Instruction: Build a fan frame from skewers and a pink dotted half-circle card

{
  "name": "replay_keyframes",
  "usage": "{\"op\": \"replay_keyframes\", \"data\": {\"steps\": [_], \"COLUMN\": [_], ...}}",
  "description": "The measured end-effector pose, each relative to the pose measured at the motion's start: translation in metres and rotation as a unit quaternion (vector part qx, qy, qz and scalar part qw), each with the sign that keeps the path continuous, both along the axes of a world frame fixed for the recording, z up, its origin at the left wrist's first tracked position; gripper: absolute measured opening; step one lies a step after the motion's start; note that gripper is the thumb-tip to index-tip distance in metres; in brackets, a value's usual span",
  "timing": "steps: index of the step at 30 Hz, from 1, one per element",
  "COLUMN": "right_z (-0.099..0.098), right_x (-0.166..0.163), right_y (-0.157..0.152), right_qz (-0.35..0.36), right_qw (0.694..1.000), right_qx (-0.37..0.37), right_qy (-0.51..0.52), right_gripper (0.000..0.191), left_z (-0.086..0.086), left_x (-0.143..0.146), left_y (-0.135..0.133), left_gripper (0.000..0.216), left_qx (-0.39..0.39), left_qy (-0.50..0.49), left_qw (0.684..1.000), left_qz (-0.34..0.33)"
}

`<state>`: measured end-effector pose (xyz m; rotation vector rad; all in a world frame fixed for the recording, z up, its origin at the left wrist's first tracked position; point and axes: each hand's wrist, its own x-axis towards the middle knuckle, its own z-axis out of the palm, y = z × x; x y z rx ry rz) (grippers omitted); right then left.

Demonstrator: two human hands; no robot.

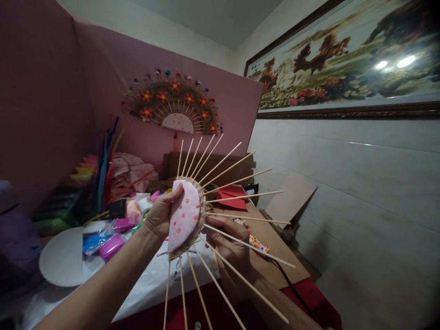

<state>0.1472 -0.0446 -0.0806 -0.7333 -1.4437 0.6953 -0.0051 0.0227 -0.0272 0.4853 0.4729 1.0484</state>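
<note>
A half-round piece covered in white cloth with red dots (185,211) is held up before me, its straight edge to the left. Thin wooden sticks (237,197) fan outward from its curved side, where a braided twine rim (202,201) runs along their bases. My left hand (163,211) is closed on the straight edge, thumb flat on the cloth and fingers behind. Close against the rim, behind the lower right sticks, my right hand (228,240) has its fingers bent together; whatever they pinch is hidden.
A finished flower-trimmed fan (175,98) hangs on the pink board. Bagged coloured clay (113,243) and a white half disc (62,256) lie left. Red paper (232,197), a dotted-handled tool (258,244) and brown board (288,261) lie right, beside the tiled wall.
</note>
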Motion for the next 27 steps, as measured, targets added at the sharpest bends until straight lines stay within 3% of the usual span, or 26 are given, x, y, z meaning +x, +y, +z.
{"op": "replay_keyframes", "data": {"steps": [5,11,15,23,27], "right_z": [0.009,0.004,0.000,-0.005,-0.005], "right_x": [0.006,0.004,0.001,0.002,0.004], "right_y": [-0.002,0.002,0.006,0.011,0.013], "right_qz": [-0.071,-0.102,-0.102,-0.062,-0.058], "right_qw": [0.988,0.985,0.980,0.989,0.982], "right_qx": [0.094,0.115,0.152,0.131,0.179], "right_qy": [-0.101,-0.077,-0.074,-0.013,-0.024], "right_gripper": [0.019,0.016,0.021,0.024,0.025], "left_z": [-0.001,-0.008,-0.009,-0.010,-0.011], "left_x": [0.001,0.002,0.003,0.005,0.006], "left_y": [0.001,0.006,0.007,0.005,0.004], "left_gripper": [0.028,0.028,0.029,0.025,0.025], "left_qx": [-0.012,0.013,0.006,-0.005,-0.007], "left_qy": [-0.005,-0.014,-0.017,-0.004,0.009], "left_qw": [1.000,0.999,0.999,1.000,1.000], "left_qz": [-0.008,-0.029,-0.032,-0.010,-0.011]}}
